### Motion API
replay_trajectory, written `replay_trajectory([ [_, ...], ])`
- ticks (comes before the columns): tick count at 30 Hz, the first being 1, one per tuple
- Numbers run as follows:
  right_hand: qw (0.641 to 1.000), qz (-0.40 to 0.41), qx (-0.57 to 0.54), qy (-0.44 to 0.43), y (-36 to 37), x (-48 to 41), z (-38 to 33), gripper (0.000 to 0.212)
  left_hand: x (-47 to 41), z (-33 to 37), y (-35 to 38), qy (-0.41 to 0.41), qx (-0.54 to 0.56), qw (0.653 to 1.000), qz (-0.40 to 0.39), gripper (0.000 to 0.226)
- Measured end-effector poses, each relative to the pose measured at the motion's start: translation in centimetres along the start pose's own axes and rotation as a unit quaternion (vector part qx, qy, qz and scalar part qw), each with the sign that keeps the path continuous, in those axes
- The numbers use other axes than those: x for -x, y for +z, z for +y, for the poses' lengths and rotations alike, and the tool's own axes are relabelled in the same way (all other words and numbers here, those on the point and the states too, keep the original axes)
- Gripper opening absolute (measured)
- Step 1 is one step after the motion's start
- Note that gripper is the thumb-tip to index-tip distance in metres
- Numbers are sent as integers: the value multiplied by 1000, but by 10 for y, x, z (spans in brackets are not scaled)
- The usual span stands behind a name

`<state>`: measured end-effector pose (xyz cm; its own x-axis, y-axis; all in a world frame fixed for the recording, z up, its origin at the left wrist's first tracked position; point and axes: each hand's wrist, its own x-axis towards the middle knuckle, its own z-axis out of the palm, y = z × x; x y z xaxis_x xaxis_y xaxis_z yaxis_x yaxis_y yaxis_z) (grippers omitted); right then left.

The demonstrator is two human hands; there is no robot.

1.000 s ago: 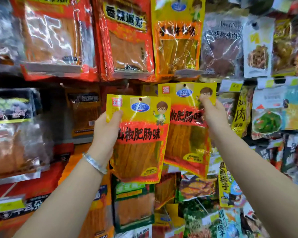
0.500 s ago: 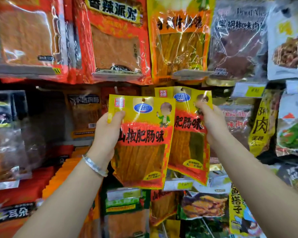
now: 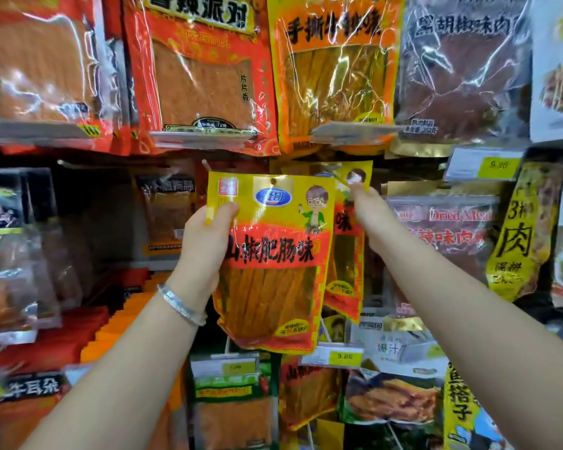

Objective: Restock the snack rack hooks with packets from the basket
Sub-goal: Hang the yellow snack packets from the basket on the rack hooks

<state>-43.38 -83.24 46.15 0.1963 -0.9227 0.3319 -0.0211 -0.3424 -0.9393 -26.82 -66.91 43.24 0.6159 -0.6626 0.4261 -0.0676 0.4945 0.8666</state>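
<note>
**Hang hole sits at 2 o'clock from my left grip**

My left hand [image 3: 205, 241] grips the front yellow packet [image 3: 273, 287] at its upper left edge, thumb on the face and fingers curled behind. The packet's long axis runs roughly 12 to 6. Its hang hole [image 3: 273, 181] is at 2 o'clock from my thumb, mid top strip. Over at 3 o'clock my right hand [image 3: 371, 216] pinches the top corner of a second yellow packet [image 3: 346, 264] tucked behind. What I think is a pale hook tip [image 3: 204, 163] shows at 10 o'clock from the hole, so I reckon the left hand is nearer. The basket isn't in view.
</note>
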Motion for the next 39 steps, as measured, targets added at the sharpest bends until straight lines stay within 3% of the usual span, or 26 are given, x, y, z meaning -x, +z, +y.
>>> replay_trajectory([
  [3,998,-14,64,9,-1,-3,1,47,0,0,5,-5,8,1000,-9,13],
  [5,997,29,44,-59,-8,3,3,38,0,1,10,-5,17,1000,-9,13],
  [9,985,53,-38,-159,-14,40,8,49,3,1,23,-2,25,1000,-10,14],
  [12,985,-17,-109,-132,-14,59,3,32,6,3,35,-1,33,999,-44,13],
  [14,982,-11,-103,-158,-18,62,0,19,7,4,44,19,22,998,-52,6],
  [18,970,40,-70,-231,-32,63,-2,14,3,8,53,169,-111,979,-38,49],
  [22,965,59,-39,-253,-43,56,-5,19,2,16,63,301,-297,898,-124,64],
  [25,962,72,-39,-262,-47,47,-10,22,4,18,74,292,-285,897,-171,67],
  [29,967,73,-9,-244,-46,36,-13,21,10,17,80,255,-242,919,-178,71],
  [39,971,73,18,-226,-48,33,-6,30,8,10,79,248,-225,925,-181,73],
])
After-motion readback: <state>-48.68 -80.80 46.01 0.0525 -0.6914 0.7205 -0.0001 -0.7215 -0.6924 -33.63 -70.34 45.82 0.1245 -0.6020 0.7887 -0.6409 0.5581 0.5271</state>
